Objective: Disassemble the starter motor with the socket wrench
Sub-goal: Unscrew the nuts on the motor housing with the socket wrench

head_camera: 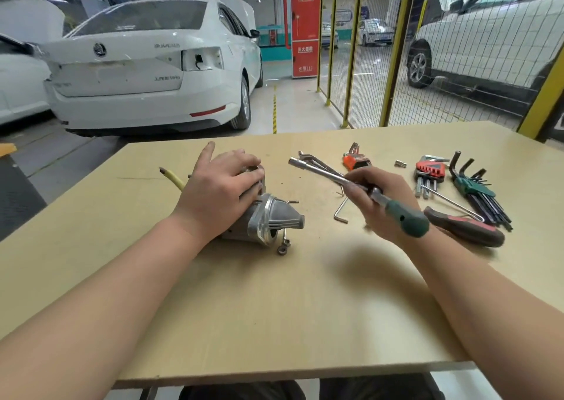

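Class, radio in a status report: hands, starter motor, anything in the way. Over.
Left hand holding starter motor down. Right hand gripping socket wrench, tip off the motor. Loose nuts beside the motor's nose.

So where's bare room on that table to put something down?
Bare: the table this side of the starter motor and right hand holding the socket wrench, and its left edge. Crowded: the right side, with hex key sets and a screwdriver.

Bright, even light comes from above. A soft shadow lies on the table (pixel 274 323) beside the right arm. The right hand (pixel 381 204) is slightly blurred. The wide lens bends the table's far edge.
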### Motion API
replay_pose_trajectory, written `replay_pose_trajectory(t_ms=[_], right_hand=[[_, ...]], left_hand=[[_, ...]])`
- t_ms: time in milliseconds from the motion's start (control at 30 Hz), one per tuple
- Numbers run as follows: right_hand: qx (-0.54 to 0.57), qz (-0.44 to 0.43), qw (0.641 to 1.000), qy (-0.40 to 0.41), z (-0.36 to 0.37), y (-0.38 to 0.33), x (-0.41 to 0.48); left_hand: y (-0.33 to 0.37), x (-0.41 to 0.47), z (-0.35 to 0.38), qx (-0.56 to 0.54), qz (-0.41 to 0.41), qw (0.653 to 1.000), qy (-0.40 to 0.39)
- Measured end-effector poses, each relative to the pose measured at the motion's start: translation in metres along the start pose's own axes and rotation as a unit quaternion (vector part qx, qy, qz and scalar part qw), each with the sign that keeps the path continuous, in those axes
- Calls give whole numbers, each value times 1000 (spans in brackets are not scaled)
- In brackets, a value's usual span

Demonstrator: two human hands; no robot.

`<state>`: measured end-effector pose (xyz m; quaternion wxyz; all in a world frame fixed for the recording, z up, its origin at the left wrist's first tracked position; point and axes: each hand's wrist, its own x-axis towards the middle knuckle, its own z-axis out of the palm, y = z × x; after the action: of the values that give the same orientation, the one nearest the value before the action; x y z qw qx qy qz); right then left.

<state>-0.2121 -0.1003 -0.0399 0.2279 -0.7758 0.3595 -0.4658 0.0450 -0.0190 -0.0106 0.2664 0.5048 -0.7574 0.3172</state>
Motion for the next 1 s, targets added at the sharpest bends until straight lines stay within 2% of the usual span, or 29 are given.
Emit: replay_pose_trajectory(t_ms=[133, 233, 333, 433, 500, 600, 633, 700, 800, 867, 933, 967, 1000], right_hand=[[17, -4, 999, -52, 5, 0, -6], [33, -4, 998, -48, 9, 0, -6], [47, 12, 999, -7, 7, 5, -3], [50, 32, 998, 26, 2, 12, 1], [31, 48, 998, 29, 0, 16, 4], [7, 121, 993, -4, 1, 20, 8], [22, 163, 986, -21, 2, 21, 8], [84, 238, 966, -52, 3, 20, 7], [187, 296, 933, -87, 4, 19, 4], [241, 311, 914, -100, 3, 17, 6], [286, 322, 896, -111, 2, 15, 8], [303, 320, 889, -121, 3, 13, 9], [317, 314, 885, -134, 4, 10, 9]], left_hand=[[10, 5, -3, 36, -30, 999, 5], [19, 8, -6, 65, -48, 996, -24], [27, 17, -11, 99, -2, 995, -27], [57, 33, -9, 22, 87, 996, -16], [86, 40, 2, -17, 80, 992, -100], [113, 45, 34, 71, 7, 949, -307], [117, 45, 42, 95, -9, 935, -340], [119, 49, 53, 119, -50, 924, -359], [110, 53, 50, 96, -68, 939, -323], [86, 56, 30, 37, -92, 977, -191], [47, 59, 8, -3, -146, 989, -31], [27, 60, -1, 1, -183, 983, -8], [9, 60, -6, 12, -230, 972, -49]])
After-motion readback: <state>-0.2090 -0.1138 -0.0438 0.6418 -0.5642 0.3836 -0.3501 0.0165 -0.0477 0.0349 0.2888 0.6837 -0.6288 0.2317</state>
